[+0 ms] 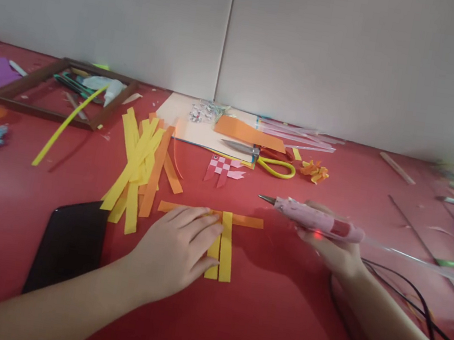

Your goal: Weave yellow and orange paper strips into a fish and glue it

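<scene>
My left hand point(180, 251) lies palm down with its fingers spread a little, over an orange paper strip point(249, 222) and beside two yellow strips point(227, 249) that run down from it. My right hand point(332, 248) is closed around a pink glue gun point(309, 216), its metal tip pointing left and a red light glowing on its side. A clear glue stick trails from its back end. Left of my left hand lies a loose pile of yellow strips point(136, 162) with orange strips point(156, 173) among them.
A black phone point(66, 242) lies at the left. Behind are a brown frame point(44, 108) with tools inside, yellow-handled scissors point(276, 168), a pink woven paper fish point(222, 168) and a crumpled orange piece point(315, 172). A black cable point(417, 295) curves near my right forearm.
</scene>
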A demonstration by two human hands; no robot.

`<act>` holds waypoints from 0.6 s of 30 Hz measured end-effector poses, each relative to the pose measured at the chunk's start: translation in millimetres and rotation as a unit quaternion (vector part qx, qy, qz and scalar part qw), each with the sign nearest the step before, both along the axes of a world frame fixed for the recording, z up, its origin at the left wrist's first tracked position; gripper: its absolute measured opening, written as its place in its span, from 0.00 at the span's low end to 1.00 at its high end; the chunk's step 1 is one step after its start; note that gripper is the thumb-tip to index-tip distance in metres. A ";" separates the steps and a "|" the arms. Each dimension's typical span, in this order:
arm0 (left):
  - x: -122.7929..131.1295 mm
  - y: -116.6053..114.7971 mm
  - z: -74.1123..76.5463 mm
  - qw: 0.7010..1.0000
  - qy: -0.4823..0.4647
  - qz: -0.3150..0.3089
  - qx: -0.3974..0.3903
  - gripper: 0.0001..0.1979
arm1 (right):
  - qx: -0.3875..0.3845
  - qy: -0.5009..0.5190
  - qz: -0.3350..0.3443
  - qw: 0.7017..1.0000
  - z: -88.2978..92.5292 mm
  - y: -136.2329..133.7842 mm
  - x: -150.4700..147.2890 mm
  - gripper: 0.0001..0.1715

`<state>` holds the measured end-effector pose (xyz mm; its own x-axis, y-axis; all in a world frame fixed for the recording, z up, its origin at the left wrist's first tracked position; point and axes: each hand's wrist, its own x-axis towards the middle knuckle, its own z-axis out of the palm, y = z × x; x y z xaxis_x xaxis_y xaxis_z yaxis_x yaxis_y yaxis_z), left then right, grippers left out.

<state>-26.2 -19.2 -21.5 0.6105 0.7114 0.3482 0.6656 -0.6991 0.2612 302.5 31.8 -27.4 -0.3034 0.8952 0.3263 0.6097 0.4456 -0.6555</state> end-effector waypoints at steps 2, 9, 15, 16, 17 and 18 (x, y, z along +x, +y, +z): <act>1.0 -0.8 -0.4 1.000 0.005 -0.003 0.017 0.18 | -0.026 0.000 0.024 0.999 0.9 0.6 0.2 0.07; 3.8 -5.4 -0.3 0.998 0.020 -0.004 0.058 0.12 | -0.026 -0.011 0.073 0.997 9.3 1.9 -8.1 0.05; 5.3 -5.7 -2.9 0.998 0.029 -0.012 0.056 0.12 | -0.080 -0.013 0.092 0.992 19.7 3.7 -11.8 0.06; 5.2 -5.5 -3.3 0.998 0.028 -0.013 0.056 0.12 | -0.110 -0.012 0.099 0.989 23.7 4.8 -13.2 0.06; 5.1 -5.3 -3.4 0.998 0.028 -0.014 0.057 0.12 | -0.147 -0.015 0.120 0.982 28.4 6.1 -15.5 0.06; 4.9 -5.1 -3.5 0.998 0.026 -0.015 0.059 0.12 | -0.180 -0.024 0.141 0.973 33.7 7.7 -18.6 0.05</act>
<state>-21.3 -24.3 -25.0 0.6507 0.6485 0.3951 0.6546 -0.7427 0.1411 284.0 39.6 6.3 -0.5602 0.8282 -0.0142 0.5309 0.3458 -0.7736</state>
